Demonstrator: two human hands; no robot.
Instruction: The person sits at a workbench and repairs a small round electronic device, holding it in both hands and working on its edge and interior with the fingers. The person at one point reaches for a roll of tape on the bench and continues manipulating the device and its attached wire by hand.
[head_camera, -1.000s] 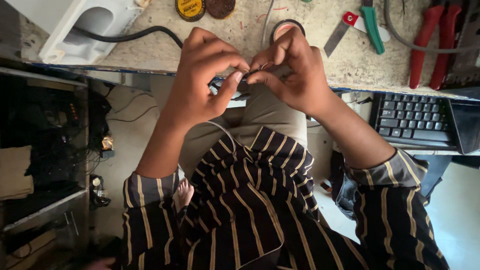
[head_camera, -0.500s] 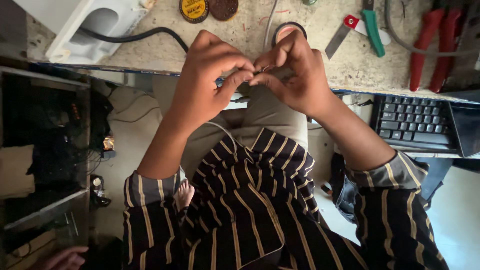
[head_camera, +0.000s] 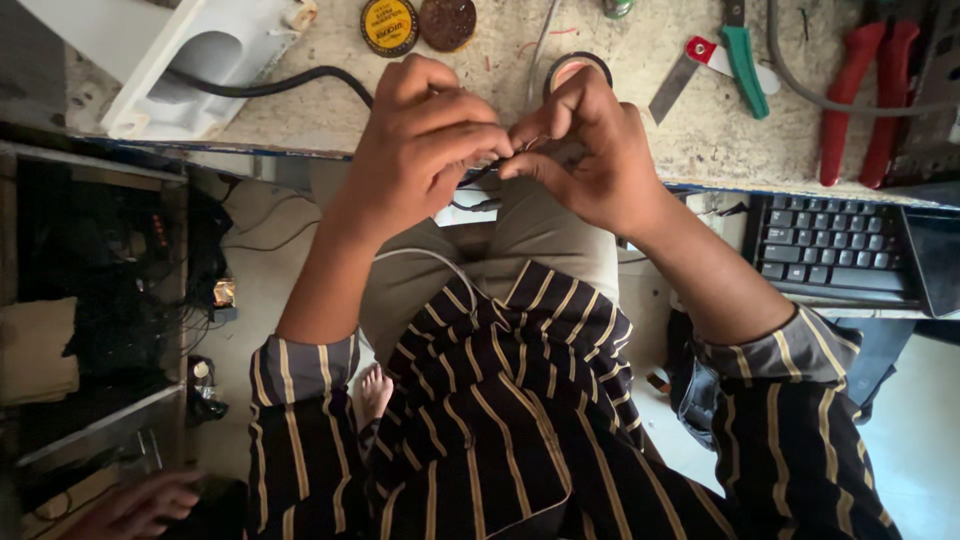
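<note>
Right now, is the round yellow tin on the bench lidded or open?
Lidded. The yellow tin shows its flat printed lid face-up at the bench's far edge; no contents visible. A brown disc lies beside it.

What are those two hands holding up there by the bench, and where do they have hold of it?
Both the left hand and right hand pinch a thin wire between fingertips, where the hands meet; its exact end is hidden.

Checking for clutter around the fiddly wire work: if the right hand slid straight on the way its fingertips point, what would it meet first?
The right hand points across at the left hand. Their fingertips already pinch the same thin wire, so it would meet the left hand's fingers first.
</note>
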